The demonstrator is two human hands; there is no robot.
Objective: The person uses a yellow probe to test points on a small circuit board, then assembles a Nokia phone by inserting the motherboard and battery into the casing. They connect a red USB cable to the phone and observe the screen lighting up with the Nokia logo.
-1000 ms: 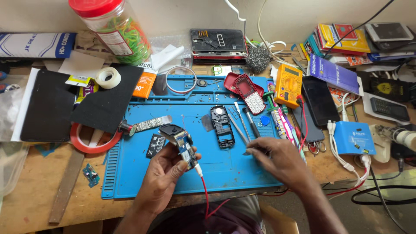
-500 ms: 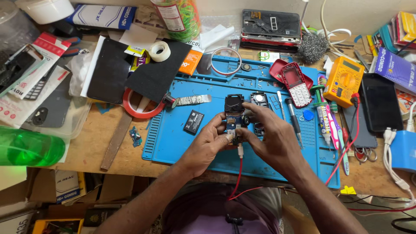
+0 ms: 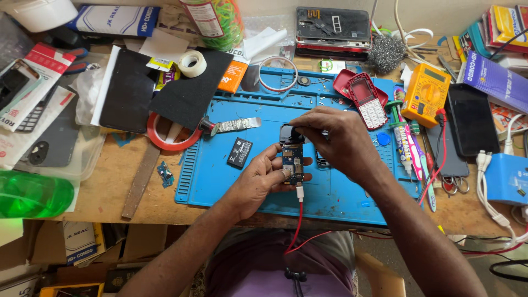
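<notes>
- Circuit board (image 3: pixel 292 163) of a small opened phone sits at the centre of a blue work mat (image 3: pixel 220 165), held just above it with bare components facing up.
- Left hand (image 3: pixel 258 181) comes in from 7 o'clock, its fingers curled under and around the board's lower half, thumb pressed on the near edge.
- Right hand (image 3: pixel 335 137) reaches from 4 o'clock; its fingertips are pinched together on the board's dark top end, at 12 o'clock of the board. Whether they grip a small part or only the board cannot be told.
- A red wire (image 3: pixel 300 217) with a white plug leaves the board's bottom edge at 6 o'clock and drops over the bench edge.
- Judged from its look, the board is light, thin and stiff, and fragile: the safe hold is by its long edges, as the left hand has it, keeping fingers off the exposed parts and avoiding any tug on the wire.
- At 9 o'clock of the board, near but apart, lies a black battery (image 3: pixel 240 152); at 10 o'clock, a strip of silvery foil (image 3: pixel 237 125).
- At 1 o'clock rests a red phone shell (image 3: pixel 367 99) with a white keypad; farther at 2 o'clock, a yellow multimeter (image 3: pixel 425 94).
- Well apart at 10 o'clock: a red tape ring (image 3: pixel 165 140) and a white tape roll (image 3: pixel 192 63) on the wooden bench (image 3: pixel 104 190).
</notes>
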